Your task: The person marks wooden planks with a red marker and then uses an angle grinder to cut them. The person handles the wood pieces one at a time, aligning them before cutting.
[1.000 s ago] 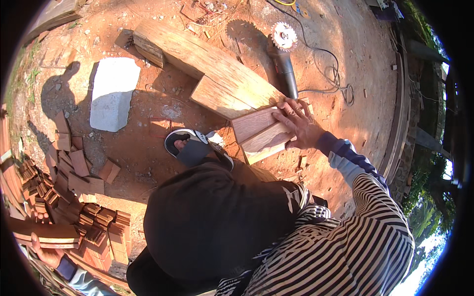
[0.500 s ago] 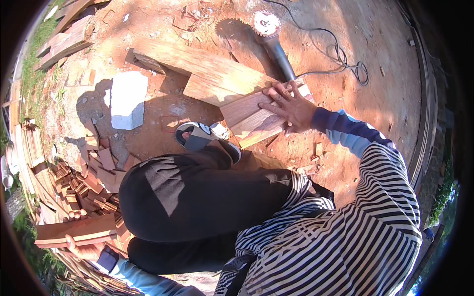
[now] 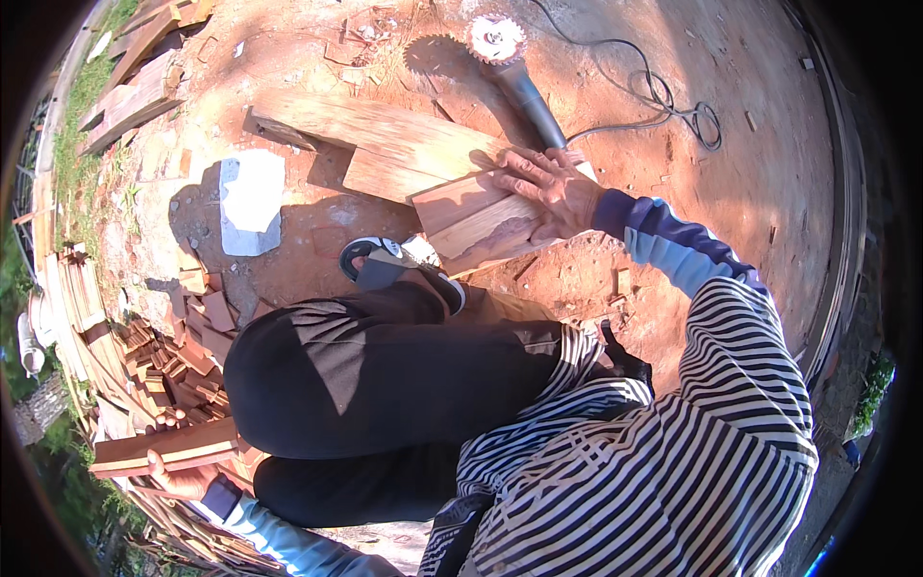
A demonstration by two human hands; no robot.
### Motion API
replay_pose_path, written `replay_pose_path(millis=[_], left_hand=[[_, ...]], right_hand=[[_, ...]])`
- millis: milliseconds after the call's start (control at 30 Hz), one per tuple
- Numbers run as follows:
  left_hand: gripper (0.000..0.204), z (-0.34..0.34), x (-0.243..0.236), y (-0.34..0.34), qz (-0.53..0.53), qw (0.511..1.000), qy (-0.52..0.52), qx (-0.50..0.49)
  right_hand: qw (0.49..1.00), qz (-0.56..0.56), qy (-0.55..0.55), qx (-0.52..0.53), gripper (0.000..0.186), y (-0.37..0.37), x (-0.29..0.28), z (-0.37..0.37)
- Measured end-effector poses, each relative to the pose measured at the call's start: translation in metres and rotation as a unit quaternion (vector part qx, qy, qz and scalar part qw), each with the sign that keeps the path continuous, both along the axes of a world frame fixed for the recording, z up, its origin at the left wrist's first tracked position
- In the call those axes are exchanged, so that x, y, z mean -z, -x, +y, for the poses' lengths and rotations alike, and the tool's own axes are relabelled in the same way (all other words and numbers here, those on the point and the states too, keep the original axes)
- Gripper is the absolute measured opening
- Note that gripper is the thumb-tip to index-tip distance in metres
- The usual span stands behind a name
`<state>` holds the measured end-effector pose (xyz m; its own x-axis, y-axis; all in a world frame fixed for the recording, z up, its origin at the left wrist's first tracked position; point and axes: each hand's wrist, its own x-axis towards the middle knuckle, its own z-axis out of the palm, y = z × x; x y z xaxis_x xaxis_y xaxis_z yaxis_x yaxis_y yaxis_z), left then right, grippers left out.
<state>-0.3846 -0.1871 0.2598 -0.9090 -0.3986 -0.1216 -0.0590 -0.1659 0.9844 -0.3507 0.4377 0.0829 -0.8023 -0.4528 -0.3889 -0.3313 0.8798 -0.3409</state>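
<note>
Long plank [image 3: 385,135]: laid on the red dirt, above the short boards.
Short boards [image 3: 476,216]: stacked beside the sandalled foot [image 3: 394,264], pressed under the right hand.
Reddish plank [image 3: 168,449]: gripped by the left hand over the offcut pile [image 3: 163,356].
Right hand [image 3: 550,183]: laid flat, fingers spread.
Left hand [image 3: 183,473]: closed round the reddish plank.

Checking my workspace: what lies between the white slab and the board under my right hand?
In the head view, bare red dirt in shadow separates the white slab from the board.
</note>
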Motion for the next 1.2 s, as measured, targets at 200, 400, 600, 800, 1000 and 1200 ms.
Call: replay_pose_path(millis=[200,400,600,800,1000,1200], left_hand=[[0.046,-0.004,0.007,0.002,-0.027,0.998,-0.038,0.033],[0.038,0.004,0.006,0.002,-0.023,0.996,-0.078,0.028],[0.042,0.009,0.004,0.001,-0.006,0.996,-0.083,0.026],[0.046,0.009,0.005,-0.007,-0.001,0.998,-0.06,-0.011],[0.043,-0.008,0.007,-0.025,-0.001,0.998,-0.055,-0.024],[0.035,0.002,0.0,-0.02,0.021,0.999,-0.017,-0.043]], right_hand=[[0.996,0.087,0.008,0.026,0.073,-0.027,0.027,0.003],[0.996,-0.027,0.027,0.076,0.077,0.012,-0.004,0.0],[0.996,-0.031,0.032,0.075,0.097,0.02,0.008,-0.006],[0.989,-0.074,0.024,0.127,0.099,0.031,0.023,0.0],[0.978,-0.08,0.047,0.187,0.085,0.041,0.015,-0.012],[0.988,-0.033,0.032,0.15,0.106,0.015,0.008,-0.016]])
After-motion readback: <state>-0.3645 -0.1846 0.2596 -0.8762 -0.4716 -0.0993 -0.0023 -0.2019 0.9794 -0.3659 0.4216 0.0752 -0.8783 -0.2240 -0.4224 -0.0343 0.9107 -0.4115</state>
